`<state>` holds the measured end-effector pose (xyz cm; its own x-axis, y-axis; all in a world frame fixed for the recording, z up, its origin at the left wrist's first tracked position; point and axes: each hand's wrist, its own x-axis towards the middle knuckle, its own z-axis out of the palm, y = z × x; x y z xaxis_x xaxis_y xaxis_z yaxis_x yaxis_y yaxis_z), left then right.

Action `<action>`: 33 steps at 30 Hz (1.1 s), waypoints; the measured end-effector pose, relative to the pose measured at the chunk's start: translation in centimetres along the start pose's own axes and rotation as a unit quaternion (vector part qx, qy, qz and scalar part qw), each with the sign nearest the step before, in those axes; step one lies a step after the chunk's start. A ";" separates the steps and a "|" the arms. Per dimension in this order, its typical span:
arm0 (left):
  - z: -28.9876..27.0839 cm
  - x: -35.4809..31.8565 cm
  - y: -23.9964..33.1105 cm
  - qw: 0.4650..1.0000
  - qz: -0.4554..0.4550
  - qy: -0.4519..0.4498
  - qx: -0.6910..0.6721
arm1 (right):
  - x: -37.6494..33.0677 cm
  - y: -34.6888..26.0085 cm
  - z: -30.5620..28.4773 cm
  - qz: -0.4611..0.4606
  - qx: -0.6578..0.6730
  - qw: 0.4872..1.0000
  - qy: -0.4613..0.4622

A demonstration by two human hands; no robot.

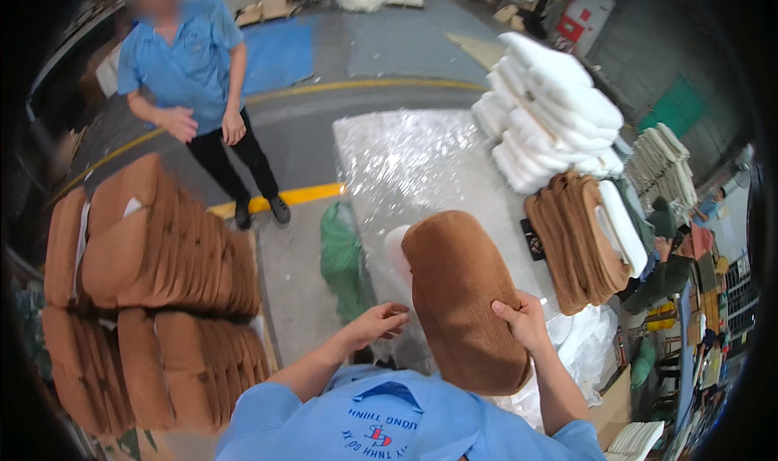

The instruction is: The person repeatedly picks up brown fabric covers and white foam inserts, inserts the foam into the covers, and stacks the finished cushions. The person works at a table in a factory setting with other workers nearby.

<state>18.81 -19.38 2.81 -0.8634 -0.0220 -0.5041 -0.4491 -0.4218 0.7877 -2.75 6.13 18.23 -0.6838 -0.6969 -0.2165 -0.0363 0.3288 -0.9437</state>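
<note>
A long brown fabric cushion (466, 299) is held tilted in front of my body, over the near part of a table wrapped in clear plastic (417, 149). My right hand (523, 322) grips its right edge, thumb on the face and fingers hidden behind. To the left of the cushion, my left hand (381, 322) is apart from it, fingers loosely bent and holding nothing. A pale rounded thing (396, 244) shows partly behind the cushion; its kind I cannot tell.
Brown cushions (162, 250) stand stacked on the left. A pile of white pads (555, 96) and a row of brown covers (575, 238) sit right. A green sack (344, 258) hangs by the table's left side. A person in blue (185, 64) stands beyond the left stacks.
</note>
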 end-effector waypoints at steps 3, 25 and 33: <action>3.3 3.7 5.2 0.990 0.132 0.042 0.010 | 0.0 0.4 -0.5 -0.047 0.135 0.985 0.096; 5.4 13.3 1.7 0.827 0.024 -0.187 0.530 | -13.8 9.3 6.5 0.081 0.163 0.971 -0.155; 6.9 15.6 2.9 0.845 -0.070 -0.170 0.502 | -12.0 7.9 -9.2 0.191 0.033 0.981 0.020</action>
<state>2.49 -14.66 -0.35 -0.7245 0.2984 -0.6214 -0.3741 0.5870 0.7180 -1.54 22.91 15.61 -0.6669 -0.5050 -0.5479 0.2743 0.5173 -0.8106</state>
